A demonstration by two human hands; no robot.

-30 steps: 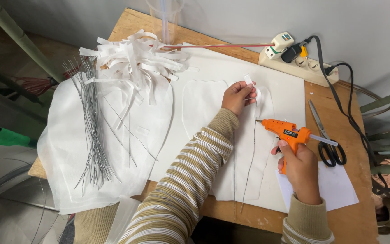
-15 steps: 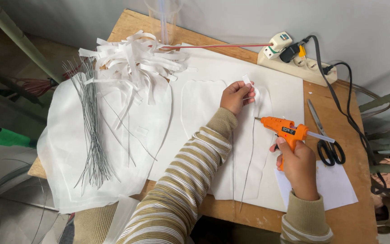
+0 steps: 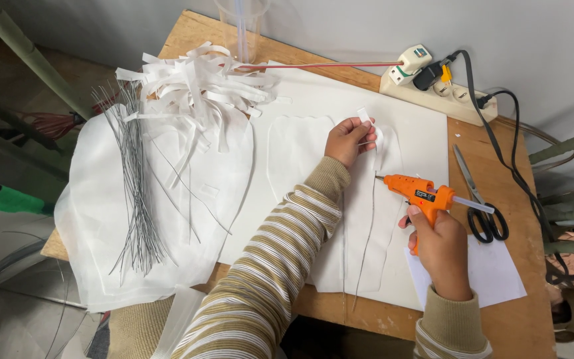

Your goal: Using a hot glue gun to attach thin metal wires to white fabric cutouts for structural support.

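Nearest, the right hand (image 3: 441,246) is wrapped round the handle of an orange glue gun (image 3: 420,191), nozzle pointing left at a thin wire (image 3: 367,233) lying on a white fabric piece (image 3: 300,159); a white paper sheet (image 3: 493,272) lies under that hand, close to the table's (image 3: 526,319) near edge; farther in, the left hand (image 3: 348,141) pinches a small white strip (image 3: 365,118); black scissors (image 3: 479,206) lie just right; a wire bundle (image 3: 137,193) rests far left; white strips (image 3: 194,86) are heaped beyond; a cream power strip (image 3: 440,90) sits at the far edge.
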